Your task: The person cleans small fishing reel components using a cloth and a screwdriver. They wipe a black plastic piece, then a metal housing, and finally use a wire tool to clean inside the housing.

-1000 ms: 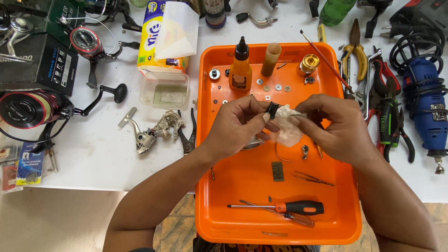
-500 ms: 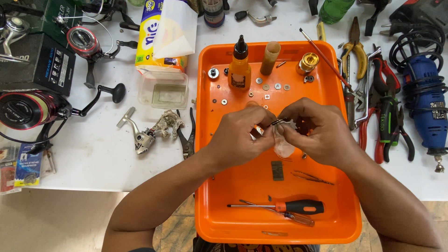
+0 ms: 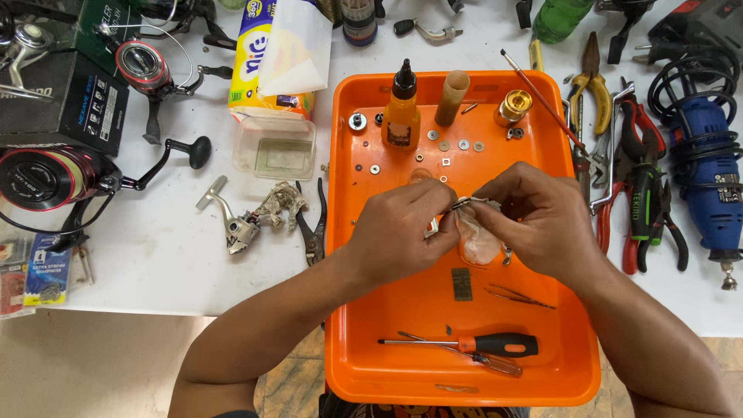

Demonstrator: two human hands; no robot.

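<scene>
Hands met over the orange tray (image 3: 348,232): left hand (image 3: 398,232) and right hand (image 3: 534,220) each pinched a small metal part (image 3: 462,204), seemingly wrapped in crumpled tissue (image 3: 474,236); a screwdriver (image 3: 480,345) lay below the grip.

Small metal part (image 3: 463,204) mostly hidden between fingers (image 3: 433,203)

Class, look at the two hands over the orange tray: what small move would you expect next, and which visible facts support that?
Probably another short rub of the tissue along the small metal part. The left hand pinches the part at one end, the right hand presses the crumpled tissue against it, and both are raised above the tray. How clean the part is cannot be told.
</scene>
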